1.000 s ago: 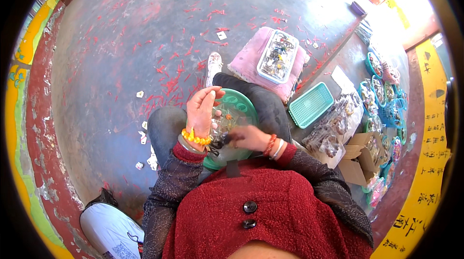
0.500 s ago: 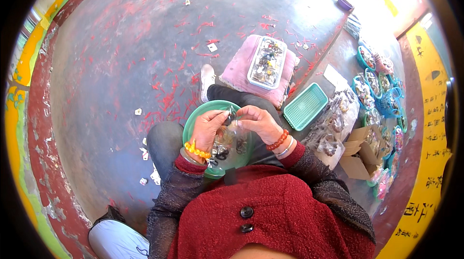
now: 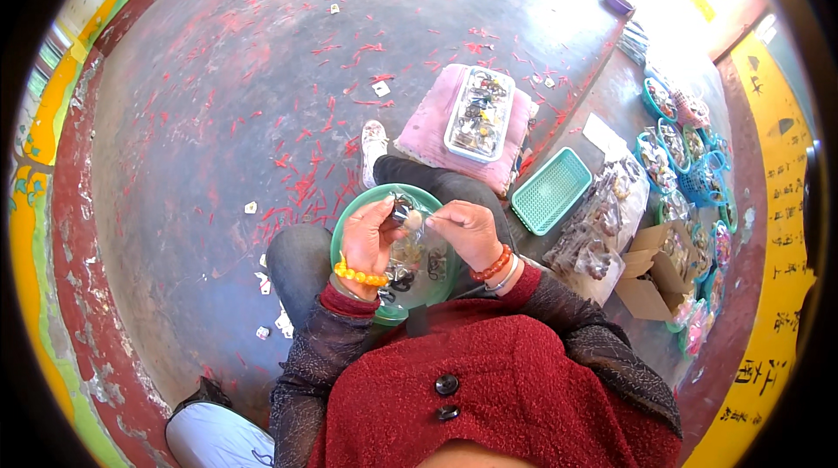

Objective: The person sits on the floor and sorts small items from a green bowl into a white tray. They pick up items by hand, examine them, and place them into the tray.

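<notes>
A person in a red knitted top (image 3: 489, 407) with dark buttons sits with a round green basin (image 3: 353, 215) on the lap, and everything else is placed here from that basin. Just over its near half, the left hand (image 3: 367, 241), with an orange bead bracelet at the wrist, and the right hand (image 3: 467, 232), with a reddish bead bracelet, meet fingertip to fingertip. Both hands pinch a small trinket (image 3: 405, 216), part dark and part pale; its exact kind is too small to tell. It sits above the middle of the basin, between the two thumbs. Under the hands, the basin holds a heap of small dark and clear pieces (image 3: 406, 271), some in clear wrapping.

Beyond the basin's far rim, a dark trouser leg runs out to a white shoe (image 3: 374, 143) on the red-flecked floor (image 3: 218, 75). Just past the basin, up and to the right, a pink cushion (image 3: 428, 132) carries a clear rectangular tray (image 3: 480, 113) filled with mixed small items. To the right of the basin a green mesh basket (image 3: 550, 191) lies on the floor, with bundles of clear bags (image 3: 598, 237) and an open cardboard box (image 3: 650, 271) farther right. Beyond these, near the yellow wall, a row of small teal baskets (image 3: 676, 141) holds more trinkets. Scraps of white paper (image 3: 262, 263) lie on the floor left of the basin.
</notes>
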Motion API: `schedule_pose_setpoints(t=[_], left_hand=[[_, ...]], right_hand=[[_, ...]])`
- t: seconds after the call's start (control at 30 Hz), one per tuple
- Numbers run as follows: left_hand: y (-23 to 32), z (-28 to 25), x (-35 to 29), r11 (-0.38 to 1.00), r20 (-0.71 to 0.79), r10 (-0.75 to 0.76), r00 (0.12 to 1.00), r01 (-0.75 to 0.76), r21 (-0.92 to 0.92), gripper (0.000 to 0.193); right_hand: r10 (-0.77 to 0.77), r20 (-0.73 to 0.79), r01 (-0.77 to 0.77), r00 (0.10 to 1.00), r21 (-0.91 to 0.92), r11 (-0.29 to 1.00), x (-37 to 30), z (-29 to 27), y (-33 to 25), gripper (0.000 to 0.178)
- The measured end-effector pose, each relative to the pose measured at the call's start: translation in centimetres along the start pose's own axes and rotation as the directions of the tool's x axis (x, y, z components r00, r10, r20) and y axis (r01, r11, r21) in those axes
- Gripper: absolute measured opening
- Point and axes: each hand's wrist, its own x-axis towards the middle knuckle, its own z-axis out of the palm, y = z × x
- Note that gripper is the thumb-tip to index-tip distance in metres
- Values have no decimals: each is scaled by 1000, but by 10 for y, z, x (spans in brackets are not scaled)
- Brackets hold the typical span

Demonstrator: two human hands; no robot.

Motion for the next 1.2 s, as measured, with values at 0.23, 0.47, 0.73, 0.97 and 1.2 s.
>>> schedule_pose_setpoints(t=[0.23, 0.47, 0.73, 0.97, 1.2], left_hand=[[14, 14, -6, 994, 34, -106, 994, 108, -37, 14], [5, 8, 0, 999, -57, -39, 998, 37, -25, 15], [-2, 1, 2, 999, -45, -43, 998, 42, -19, 17], [-7, -5, 7, 994, -16, -60, 998, 59, -97, 20], [-3, 1, 3, 998, 6, 43, 999, -43, -45, 18]], right_hand=[[370, 147, -385, 917, 561, 733, 0, 0, 11, 10], [492, 332, -559, 805, 702, 442, 3, 1, 5, 13], [461, 258, -520, 849, 561, 644, -2, 5, 7, 12], [391, 236, -457, 890, 470, 755, -3, 1, 16, 13], [414, 222, -461, 883, 585, 667, 6, -10, 9, 23]])
